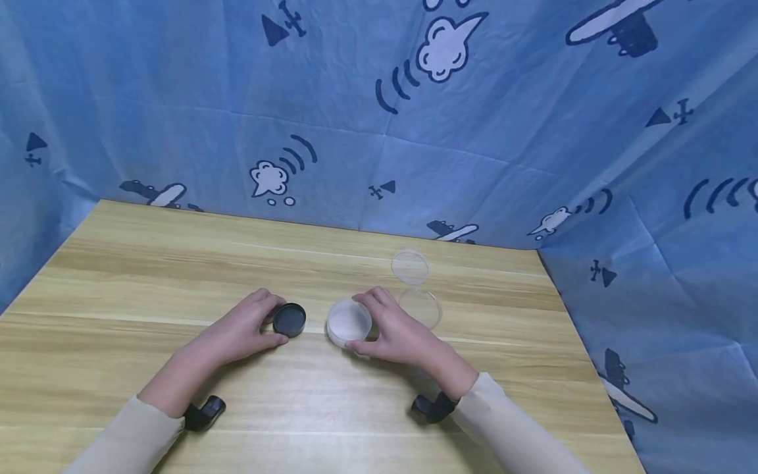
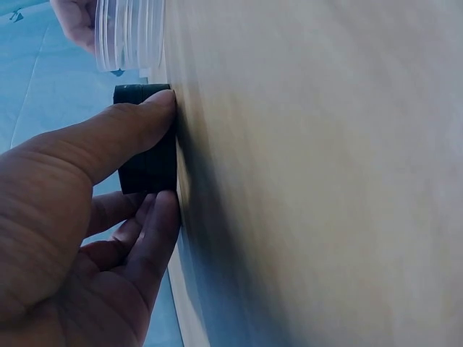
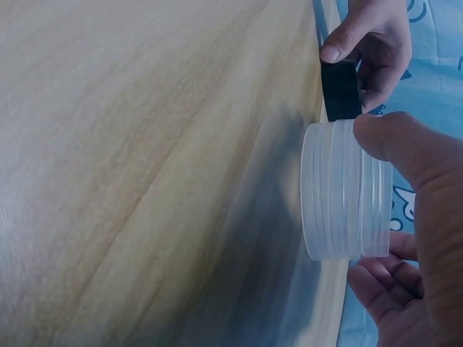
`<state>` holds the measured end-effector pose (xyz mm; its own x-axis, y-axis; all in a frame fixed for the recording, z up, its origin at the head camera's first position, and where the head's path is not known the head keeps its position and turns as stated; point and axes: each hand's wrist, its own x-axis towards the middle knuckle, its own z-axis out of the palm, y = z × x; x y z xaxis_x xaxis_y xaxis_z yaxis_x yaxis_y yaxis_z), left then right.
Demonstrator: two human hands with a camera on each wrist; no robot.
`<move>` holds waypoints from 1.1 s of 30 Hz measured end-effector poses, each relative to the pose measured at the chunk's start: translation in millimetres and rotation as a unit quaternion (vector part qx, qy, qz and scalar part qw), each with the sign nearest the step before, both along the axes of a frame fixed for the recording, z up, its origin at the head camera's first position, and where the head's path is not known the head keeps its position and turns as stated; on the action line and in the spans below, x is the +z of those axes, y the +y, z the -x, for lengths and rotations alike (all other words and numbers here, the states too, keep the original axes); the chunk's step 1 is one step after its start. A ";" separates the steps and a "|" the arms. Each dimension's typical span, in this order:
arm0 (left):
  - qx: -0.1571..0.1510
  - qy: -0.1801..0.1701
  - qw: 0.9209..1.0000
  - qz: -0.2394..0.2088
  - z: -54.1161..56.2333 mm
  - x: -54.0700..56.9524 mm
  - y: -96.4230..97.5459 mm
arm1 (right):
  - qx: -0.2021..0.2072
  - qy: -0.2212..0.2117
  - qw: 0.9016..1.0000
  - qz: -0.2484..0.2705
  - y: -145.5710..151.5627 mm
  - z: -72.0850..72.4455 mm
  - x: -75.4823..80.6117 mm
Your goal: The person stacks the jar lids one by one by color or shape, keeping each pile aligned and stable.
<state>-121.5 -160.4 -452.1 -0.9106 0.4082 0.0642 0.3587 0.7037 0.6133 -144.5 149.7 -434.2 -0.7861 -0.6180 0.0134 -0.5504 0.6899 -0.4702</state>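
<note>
My left hand (image 1: 245, 328) grips a small black round cap (image 1: 289, 320) between thumb and fingers, its hollow side facing up. In the left wrist view the cap (image 2: 148, 166) shows a straight side wall close to the tabletop. To the right, my right hand (image 1: 398, 331) holds a stack of clear, round plastic lids (image 1: 348, 322) by its sides. Several ridged rims show along this stack (image 3: 336, 191) in the right wrist view, with the thumb on the near side and fingers on the far side. A gap separates the cap from the stack in the head view.
Two loose clear discs (image 1: 410, 267) lie on the wood-grain table (image 1: 177, 263) beyond and beside the right hand. Blue printed fabric (image 1: 343, 131) hangs along the back and sides. A black strap device (image 1: 204, 413) sits at each wrist.
</note>
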 end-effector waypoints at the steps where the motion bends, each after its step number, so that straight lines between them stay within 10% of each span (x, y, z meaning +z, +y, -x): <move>1: -0.001 0.000 1.000 -0.001 0.0 0.3 0.0 | -0.001 0.001 1.000 0.000 0.1 -0.2 0.0; 33: -0.004 0.002 1.000 0.001 1.2 -0.3 0.3 | 0.000 0.001 1.000 -0.013 2.1 -2.7 0.4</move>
